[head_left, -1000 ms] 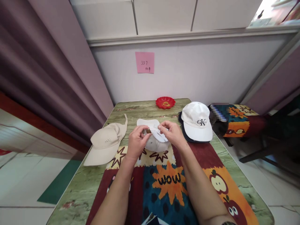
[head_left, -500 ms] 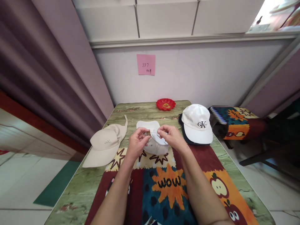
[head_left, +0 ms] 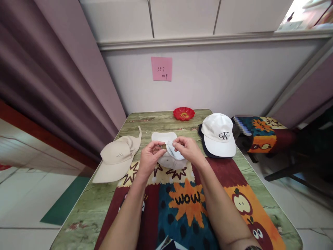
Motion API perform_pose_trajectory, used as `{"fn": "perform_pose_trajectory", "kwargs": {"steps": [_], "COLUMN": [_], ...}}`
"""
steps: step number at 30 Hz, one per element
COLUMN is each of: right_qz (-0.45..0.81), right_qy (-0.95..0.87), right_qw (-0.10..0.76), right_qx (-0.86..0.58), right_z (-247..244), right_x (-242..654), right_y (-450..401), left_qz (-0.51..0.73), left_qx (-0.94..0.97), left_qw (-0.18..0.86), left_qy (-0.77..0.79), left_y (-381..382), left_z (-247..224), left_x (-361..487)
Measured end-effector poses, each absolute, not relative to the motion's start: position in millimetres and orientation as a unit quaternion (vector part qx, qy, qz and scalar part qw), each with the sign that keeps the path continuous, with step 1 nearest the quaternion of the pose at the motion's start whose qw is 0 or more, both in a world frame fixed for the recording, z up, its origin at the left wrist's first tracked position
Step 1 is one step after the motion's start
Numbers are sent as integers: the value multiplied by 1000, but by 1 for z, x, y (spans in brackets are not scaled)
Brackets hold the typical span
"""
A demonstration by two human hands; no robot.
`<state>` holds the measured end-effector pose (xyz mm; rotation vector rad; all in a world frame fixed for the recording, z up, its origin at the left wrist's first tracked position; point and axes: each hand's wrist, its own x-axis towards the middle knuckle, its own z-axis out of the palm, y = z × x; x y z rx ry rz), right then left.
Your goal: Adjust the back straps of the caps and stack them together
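1. A white cap (head_left: 169,152) lies in the middle of the table (head_left: 161,121), upside down, with its brim pointing away from the person.
2. A thin strap (head_left: 171,147) at the back of the white cap has a small brass buckle (head_left: 163,147) on it.
3. The left hand (head_left: 148,158) pinches the small brass buckle between thumb and fingers.
4. The right hand (head_left: 189,150) pinches the thin strap just beside the buckle, so the 2 hands almost touch.
5. The back of the cap rests on a bright mat (head_left: 187,205) with stars, apples and the word "WOW" on it.
6. A tan cap (head_left: 117,158) lies to the left, near the left hand, with its brim pointing toward the person.
7. A second white cap (head_left: 218,133) with black letters sits to the right, on top of a dark cap (head_left: 201,139).
8. A small red dish (head_left: 183,113) stands at the far edge of the table, close to the wall.
9. A pink note (head_left: 161,68) is stuck on the wall above the dish.
10. A purple curtain (head_left: 52,76) hangs on the left side.
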<state>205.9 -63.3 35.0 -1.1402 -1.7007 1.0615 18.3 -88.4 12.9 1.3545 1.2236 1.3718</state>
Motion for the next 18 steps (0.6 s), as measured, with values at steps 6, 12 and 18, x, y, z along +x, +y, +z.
{"fn": "perform_pose_trajectory", "kwargs": {"steps": [6, 12, 18], "right_qz": [421, 446, 466], "right_qy": [-676, -678, -673], "right_qw": [397, 390, 386], "right_qx": [-456, -435, -425], "right_z": [35, 34, 35], "right_x": [204, 202, 203], "right_y": [-63, -64, -64], "left_qz": [561, 567, 590], "left_qx": [530, 557, 455], "left_qw": [420, 338, 456], "left_qy": [477, 504, 487], "left_y": [-89, -94, -99], "left_z": [12, 21, 25], "left_x": [20, 23, 25]}}
